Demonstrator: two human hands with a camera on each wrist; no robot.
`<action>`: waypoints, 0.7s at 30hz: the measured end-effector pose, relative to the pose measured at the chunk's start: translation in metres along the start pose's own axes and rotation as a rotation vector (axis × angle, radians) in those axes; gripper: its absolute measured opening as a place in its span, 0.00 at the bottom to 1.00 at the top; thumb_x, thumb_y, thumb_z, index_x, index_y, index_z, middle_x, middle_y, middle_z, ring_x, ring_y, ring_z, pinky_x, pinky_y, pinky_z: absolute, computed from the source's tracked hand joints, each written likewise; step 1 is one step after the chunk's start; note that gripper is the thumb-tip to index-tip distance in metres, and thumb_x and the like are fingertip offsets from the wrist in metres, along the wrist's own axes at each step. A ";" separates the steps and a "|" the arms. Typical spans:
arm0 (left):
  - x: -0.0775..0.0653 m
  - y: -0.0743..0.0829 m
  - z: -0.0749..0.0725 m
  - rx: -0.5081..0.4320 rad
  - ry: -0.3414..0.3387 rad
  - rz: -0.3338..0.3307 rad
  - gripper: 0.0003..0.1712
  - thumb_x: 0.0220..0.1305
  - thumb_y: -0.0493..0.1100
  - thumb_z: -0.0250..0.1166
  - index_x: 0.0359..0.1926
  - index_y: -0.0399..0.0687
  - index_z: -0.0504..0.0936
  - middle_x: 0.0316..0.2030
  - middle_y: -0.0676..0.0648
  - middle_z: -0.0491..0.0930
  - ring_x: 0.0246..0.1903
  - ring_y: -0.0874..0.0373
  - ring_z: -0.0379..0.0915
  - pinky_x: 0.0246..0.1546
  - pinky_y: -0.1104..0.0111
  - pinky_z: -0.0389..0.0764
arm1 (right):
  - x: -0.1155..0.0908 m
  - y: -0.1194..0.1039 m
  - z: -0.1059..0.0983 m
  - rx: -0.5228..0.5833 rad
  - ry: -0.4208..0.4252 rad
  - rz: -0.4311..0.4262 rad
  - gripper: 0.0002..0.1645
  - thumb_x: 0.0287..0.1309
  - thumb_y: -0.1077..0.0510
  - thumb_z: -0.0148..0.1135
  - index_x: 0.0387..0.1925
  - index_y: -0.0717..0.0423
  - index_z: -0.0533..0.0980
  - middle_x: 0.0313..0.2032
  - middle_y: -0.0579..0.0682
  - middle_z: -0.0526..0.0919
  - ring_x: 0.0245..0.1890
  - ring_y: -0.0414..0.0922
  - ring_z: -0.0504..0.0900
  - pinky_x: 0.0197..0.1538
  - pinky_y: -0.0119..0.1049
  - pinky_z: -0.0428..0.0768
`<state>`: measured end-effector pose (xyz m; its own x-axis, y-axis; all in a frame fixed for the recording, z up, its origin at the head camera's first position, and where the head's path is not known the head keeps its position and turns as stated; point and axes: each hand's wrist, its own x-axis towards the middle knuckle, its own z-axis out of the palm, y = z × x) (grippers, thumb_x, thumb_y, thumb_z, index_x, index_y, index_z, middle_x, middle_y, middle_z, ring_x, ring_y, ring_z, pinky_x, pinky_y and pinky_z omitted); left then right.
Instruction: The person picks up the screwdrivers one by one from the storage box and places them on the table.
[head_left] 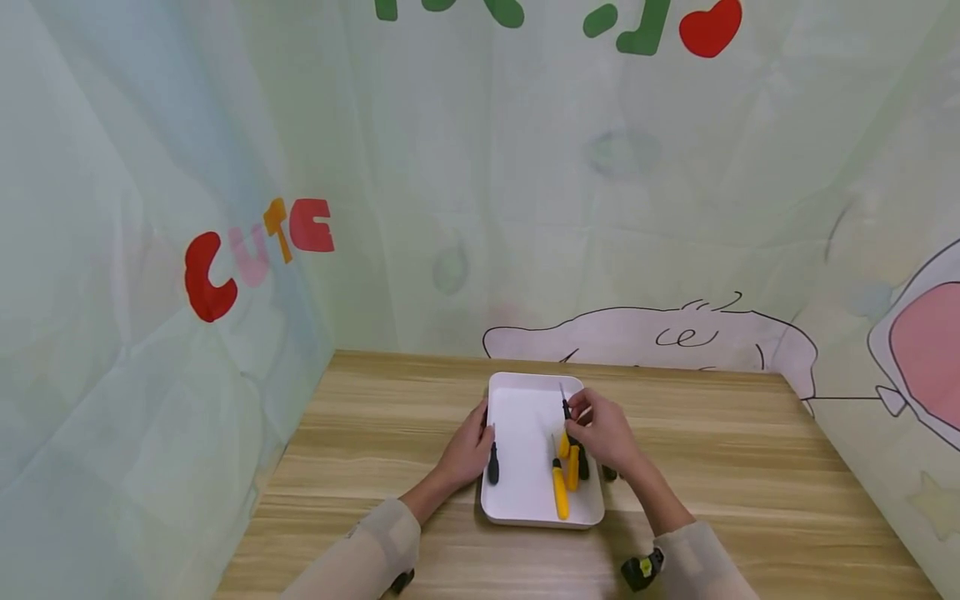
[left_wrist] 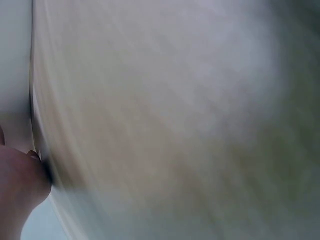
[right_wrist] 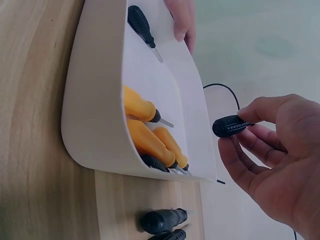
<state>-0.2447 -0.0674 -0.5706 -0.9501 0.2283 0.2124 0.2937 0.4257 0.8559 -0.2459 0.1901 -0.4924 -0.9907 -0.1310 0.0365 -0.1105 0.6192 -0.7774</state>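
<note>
Right hand (head_left: 602, 433), head view, pinches black screwdriver (head_left: 566, 408) over right side of white tray (head_left: 525, 450); left hand (head_left: 467, 450) grips its left edge. Left wrist view: mostly blur. Right wrist view: yellow screwdrivers (right_wrist: 149, 141) inside, dark-handled tools (right_wrist: 162, 220) on counter (right_wrist: 30, 150).

Sleeved forearms (head_left: 365, 543) stretched forward, left hand (head_left: 467, 448) gripping, thumb (head_left: 485, 441) inward, right hand (head_left: 603, 429) pinching, fingers (right_wrist: 237, 166) bent

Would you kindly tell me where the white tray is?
In the head view, the white tray sits on the wooden table just right of centre, the left hand at its left edge, the right hand over its right edge.
</note>
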 end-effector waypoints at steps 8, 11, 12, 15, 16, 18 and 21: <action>-0.001 0.001 0.000 -0.003 -0.006 -0.011 0.33 0.81 0.32 0.48 0.81 0.26 0.52 0.78 0.27 0.58 0.77 0.38 0.58 0.76 0.46 0.61 | 0.000 0.000 -0.010 -0.018 0.013 0.002 0.16 0.64 0.67 0.70 0.51 0.60 0.77 0.41 0.53 0.81 0.41 0.50 0.84 0.44 0.41 0.88; -0.001 0.002 0.000 -0.004 -0.008 -0.028 0.33 0.82 0.33 0.48 0.81 0.28 0.52 0.78 0.29 0.58 0.77 0.40 0.58 0.76 0.48 0.61 | 0.000 0.001 -0.013 -0.017 0.015 0.010 0.16 0.65 0.67 0.70 0.52 0.60 0.77 0.42 0.53 0.81 0.42 0.50 0.84 0.44 0.41 0.88; -0.001 0.002 0.000 -0.004 -0.008 -0.030 0.33 0.82 0.34 0.47 0.81 0.28 0.52 0.78 0.29 0.58 0.77 0.40 0.58 0.76 0.48 0.61 | 0.000 0.002 -0.014 -0.017 0.015 0.010 0.16 0.65 0.67 0.70 0.52 0.60 0.77 0.42 0.53 0.81 0.42 0.50 0.84 0.44 0.41 0.88; -0.002 0.003 0.000 0.001 -0.007 -0.035 0.33 0.82 0.34 0.47 0.81 0.29 0.52 0.79 0.30 0.58 0.77 0.40 0.58 0.77 0.49 0.61 | 0.001 0.003 -0.015 -0.016 0.016 0.008 0.16 0.65 0.66 0.70 0.53 0.60 0.77 0.42 0.53 0.81 0.42 0.50 0.83 0.44 0.41 0.88; -0.002 0.003 0.000 0.004 -0.006 -0.032 0.33 0.82 0.34 0.48 0.81 0.29 0.52 0.78 0.30 0.59 0.77 0.40 0.58 0.76 0.48 0.61 | 0.001 0.004 -0.016 -0.015 0.015 0.005 0.16 0.65 0.66 0.69 0.53 0.60 0.77 0.42 0.53 0.81 0.42 0.50 0.83 0.43 0.41 0.88; -0.002 0.003 0.000 0.008 -0.004 -0.028 0.33 0.81 0.33 0.48 0.81 0.28 0.53 0.78 0.29 0.59 0.77 0.39 0.58 0.76 0.47 0.61 | 0.001 0.005 -0.017 -0.014 0.014 0.001 0.16 0.66 0.66 0.69 0.53 0.60 0.77 0.42 0.53 0.81 0.42 0.50 0.83 0.44 0.41 0.88; -0.002 0.003 0.000 0.012 0.002 -0.021 0.33 0.81 0.33 0.48 0.81 0.27 0.53 0.78 0.29 0.59 0.76 0.38 0.59 0.76 0.46 0.62 | 0.001 0.007 -0.018 -0.012 0.014 -0.001 0.16 0.67 0.66 0.68 0.54 0.61 0.77 0.43 0.54 0.81 0.43 0.50 0.83 0.44 0.42 0.88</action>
<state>-0.2423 -0.0663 -0.5689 -0.9562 0.2174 0.1958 0.2752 0.4408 0.8544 -0.2495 0.2080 -0.4861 -0.9916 -0.1206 0.0457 -0.1119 0.6286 -0.7696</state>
